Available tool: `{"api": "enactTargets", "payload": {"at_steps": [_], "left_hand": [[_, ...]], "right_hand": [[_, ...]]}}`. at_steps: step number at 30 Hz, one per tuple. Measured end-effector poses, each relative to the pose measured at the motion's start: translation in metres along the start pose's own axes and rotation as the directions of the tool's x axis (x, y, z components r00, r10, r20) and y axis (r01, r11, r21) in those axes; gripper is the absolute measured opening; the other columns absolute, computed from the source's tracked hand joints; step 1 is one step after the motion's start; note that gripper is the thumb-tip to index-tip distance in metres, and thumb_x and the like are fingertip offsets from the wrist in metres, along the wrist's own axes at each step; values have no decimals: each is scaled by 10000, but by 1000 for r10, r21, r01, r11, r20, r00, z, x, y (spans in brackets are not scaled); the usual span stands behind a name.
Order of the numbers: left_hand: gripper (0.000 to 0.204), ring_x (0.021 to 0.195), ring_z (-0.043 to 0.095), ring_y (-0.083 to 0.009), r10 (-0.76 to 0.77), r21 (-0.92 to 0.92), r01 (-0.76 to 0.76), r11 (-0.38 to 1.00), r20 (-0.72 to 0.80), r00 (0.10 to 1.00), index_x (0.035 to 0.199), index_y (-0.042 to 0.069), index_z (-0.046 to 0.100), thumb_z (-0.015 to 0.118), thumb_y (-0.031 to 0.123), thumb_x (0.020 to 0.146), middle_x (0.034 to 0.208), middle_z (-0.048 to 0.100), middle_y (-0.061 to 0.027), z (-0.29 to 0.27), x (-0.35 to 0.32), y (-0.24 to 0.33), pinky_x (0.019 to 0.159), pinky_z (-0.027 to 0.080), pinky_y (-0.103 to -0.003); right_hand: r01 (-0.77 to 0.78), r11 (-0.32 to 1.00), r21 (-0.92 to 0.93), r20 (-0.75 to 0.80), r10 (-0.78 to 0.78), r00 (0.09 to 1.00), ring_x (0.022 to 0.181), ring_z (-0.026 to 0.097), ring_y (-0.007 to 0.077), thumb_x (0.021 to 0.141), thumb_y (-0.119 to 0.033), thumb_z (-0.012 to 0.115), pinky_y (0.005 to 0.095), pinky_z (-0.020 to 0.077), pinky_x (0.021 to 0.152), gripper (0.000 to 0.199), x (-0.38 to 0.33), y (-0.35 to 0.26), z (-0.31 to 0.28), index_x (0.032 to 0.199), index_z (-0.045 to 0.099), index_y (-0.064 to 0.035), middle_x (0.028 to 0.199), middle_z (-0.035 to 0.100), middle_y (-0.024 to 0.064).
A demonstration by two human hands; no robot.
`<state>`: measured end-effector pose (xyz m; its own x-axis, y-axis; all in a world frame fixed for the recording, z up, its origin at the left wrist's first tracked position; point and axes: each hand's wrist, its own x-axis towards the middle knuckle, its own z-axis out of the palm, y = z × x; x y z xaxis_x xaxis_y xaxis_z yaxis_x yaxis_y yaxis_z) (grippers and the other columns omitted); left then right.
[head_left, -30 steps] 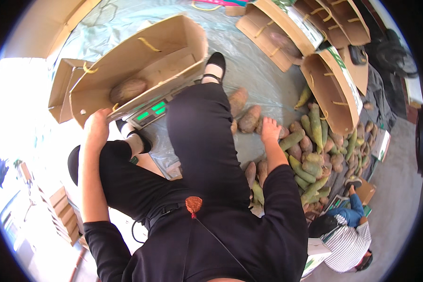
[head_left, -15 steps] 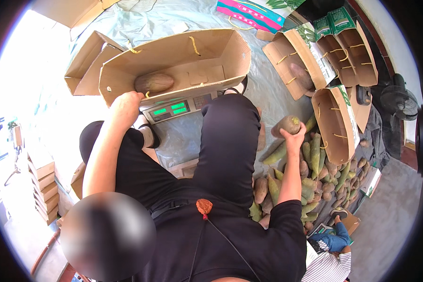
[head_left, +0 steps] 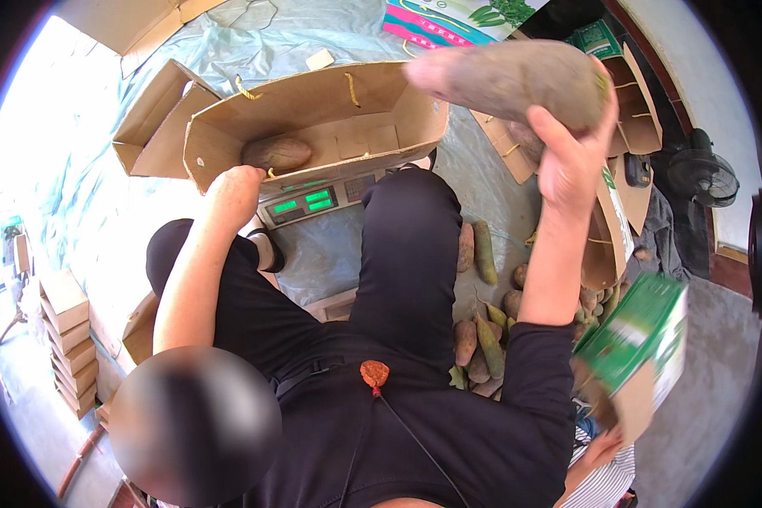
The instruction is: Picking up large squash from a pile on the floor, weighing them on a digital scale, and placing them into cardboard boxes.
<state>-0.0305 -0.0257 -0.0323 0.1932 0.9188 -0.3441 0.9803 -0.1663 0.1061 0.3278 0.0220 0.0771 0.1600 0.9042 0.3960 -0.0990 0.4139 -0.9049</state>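
Note:
My left hand [head_left: 235, 190] is closed on the near rim of a long open cardboard box [head_left: 313, 95], by a yellow cord handle. One brownish, oblong root vegetable [head_left: 277, 154] lies in the left part of this box. The box rests on a digital scale [head_left: 305, 203] with lit green displays, its top hidden by the box. Raised to the right, my right hand [head_left: 571, 157] grips the stem end of a large brownish root vegetable [head_left: 525, 82]. Its pinkish tip points left, near the box's right end, and it looks big because it is close to the camera.
Green and brown root vegetables [head_left: 489, 343] lie in a pile right of my knee. Open boxes [head_left: 614, 224] stand beyond my right arm. At lower right another person's hand [head_left: 599, 449] holds a green-and-white box [head_left: 639, 326]. A fan [head_left: 707, 173] stands at far right.
My right hand has lifted the root vegetable up from beside the pile, toward the camera. My left hand has stayed on the box rim. A green-and-white box has come up at lower right.

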Motion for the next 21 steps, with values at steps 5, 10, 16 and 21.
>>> {"api": "enactTargets", "payload": {"at_steps": [5, 10, 16, 21], "left_hand": [[232, 893, 634, -338, -36, -10, 37, 999, 24, 999, 924, 44, 668, 520, -34, 762, 877, 654, -180, -3, -3, 1, 804, 504, -415], [225, 899, 632, -338, 2, 0, -2, 1000, 14, 1000, 923, 42, 663, 514, -28, 769, 877, 652, -184, -3, 1, 2, 807, 502, -418], [228, 897, 608, -382, 1, -70, -1, 998, -13, 1000, 882, 15, 647, 519, -74, 717, 840, 628, -224, -3, -1, 2, 793, 476, -457], [228, 897, 604, -387, 23, -75, -24, 997, -14, 1000, 886, 12, 647, 514, -70, 720, 841, 626, -227, -5, 3, 7, 790, 474, -458]], "right_hand": [[-307, 951, 42, 198, 293, 935, 1090, 525, 211, 564, -27, 845, 364, 464, 933, 845, 4, 62, 62, 1264, 373, -30, 1163, 514, 114], [-458, 867, -195, 136, 487, 863, 1123, 504, 251, 540, -139, 873, 402, 498, 859, 946, -11, 141, 100, 1294, 318, -2, 1230, 469, 165], [-823, 505, -261, -57, 843, 535, 1172, 491, 377, 653, -204, 819, 526, 513, 836, 908, -13, 168, 121, 1307, 256, 81, 1285, 422, 275], [-783, 276, -558, 7, 945, 328, 1053, 580, 369, 769, -325, 719, 497, 523, 829, 622, 1, 187, 102, 1206, 520, 69, 1282, 475, 292]]}}
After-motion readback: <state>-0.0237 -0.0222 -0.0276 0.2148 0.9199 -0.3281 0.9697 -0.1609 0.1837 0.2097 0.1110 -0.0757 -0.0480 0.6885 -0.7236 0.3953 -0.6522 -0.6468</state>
